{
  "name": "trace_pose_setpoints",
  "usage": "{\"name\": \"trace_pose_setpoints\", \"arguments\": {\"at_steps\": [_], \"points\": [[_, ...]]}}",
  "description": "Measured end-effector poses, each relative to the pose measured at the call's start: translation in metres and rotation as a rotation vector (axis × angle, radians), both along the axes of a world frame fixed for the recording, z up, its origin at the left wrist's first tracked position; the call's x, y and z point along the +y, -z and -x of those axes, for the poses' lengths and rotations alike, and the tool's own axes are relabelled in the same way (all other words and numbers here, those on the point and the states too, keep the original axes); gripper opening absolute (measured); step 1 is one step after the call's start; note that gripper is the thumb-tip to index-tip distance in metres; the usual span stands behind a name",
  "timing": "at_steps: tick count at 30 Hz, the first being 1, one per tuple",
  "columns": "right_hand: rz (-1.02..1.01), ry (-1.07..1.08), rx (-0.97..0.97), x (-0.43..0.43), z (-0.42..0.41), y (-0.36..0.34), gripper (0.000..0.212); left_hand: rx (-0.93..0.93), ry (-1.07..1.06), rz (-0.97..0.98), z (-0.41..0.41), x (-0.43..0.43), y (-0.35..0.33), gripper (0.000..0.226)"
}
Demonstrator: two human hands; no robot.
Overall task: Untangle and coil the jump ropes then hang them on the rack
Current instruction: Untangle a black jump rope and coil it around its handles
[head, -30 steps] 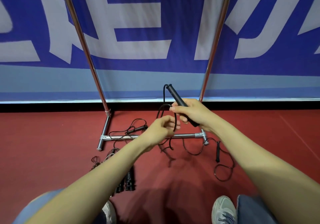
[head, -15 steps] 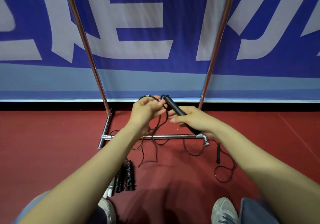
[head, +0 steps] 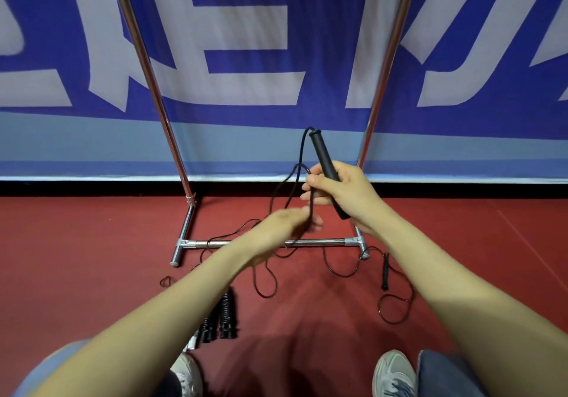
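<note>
Coiling was the step in hand, as we judged it. Our right hand (head: 341, 195) gripped the slim black jump-rope handle (head: 322, 158), which tilted with its cord end toward eleven o'clock. The thin black cord (head: 311, 204) dropped from that end to our left hand (head: 284, 226), close at seven o'clock of the right, whose blurred fingers looked curled round it. Below, the cord trailed loose over the low bar of the chrome tube rack (head: 313, 243) onto the red floor (head: 92, 258), toward a second black handle (head: 384, 270) at four o'clock. Black ribbed handles (head: 226, 316) lay at six o'clock, untouched. Next, we reckoned, the left hand had to carry a loop up to the right hand and draw the slack clear of the bar.
</note>
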State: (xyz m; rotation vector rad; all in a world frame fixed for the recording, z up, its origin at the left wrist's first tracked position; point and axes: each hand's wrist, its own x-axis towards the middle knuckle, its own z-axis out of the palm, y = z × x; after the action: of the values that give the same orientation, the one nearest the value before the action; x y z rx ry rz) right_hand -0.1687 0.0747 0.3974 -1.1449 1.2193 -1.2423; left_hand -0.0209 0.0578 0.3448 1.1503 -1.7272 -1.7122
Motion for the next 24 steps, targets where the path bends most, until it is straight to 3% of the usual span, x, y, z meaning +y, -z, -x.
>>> {"name": "trace_pose_setpoints", "arguments": {"at_steps": [6,11,15,20,22,24], "points": [[-0.007,0.086,0.001,-0.003,0.018,0.001,0.010,-0.221,0.065,0.094,-0.007,0.013,0.027,0.008],[-0.181,-0.009,0.368,-0.009,0.021,0.023,0.025,0.197,-0.234,-0.022,-0.002,0.002,-0.008,0.013],[-0.241,-0.253,0.336,0.000,0.008,0.029,0.019,0.497,-0.415,-0.095,-0.005,-0.008,-0.037,0.009],[-0.104,-0.268,0.253,0.000,0.002,0.022,0.009,0.716,-0.499,-0.187,-0.013,-0.016,-0.048,0.014],[-0.062,-0.225,0.132,0.000,-0.002,0.018,0.007,0.737,-0.523,-0.206,-0.009,-0.015,-0.045,0.023],[-0.041,-0.147,0.026,0.000,-0.005,0.011,0.006,0.568,-0.509,-0.211,-0.004,-0.010,-0.037,0.032]]}}
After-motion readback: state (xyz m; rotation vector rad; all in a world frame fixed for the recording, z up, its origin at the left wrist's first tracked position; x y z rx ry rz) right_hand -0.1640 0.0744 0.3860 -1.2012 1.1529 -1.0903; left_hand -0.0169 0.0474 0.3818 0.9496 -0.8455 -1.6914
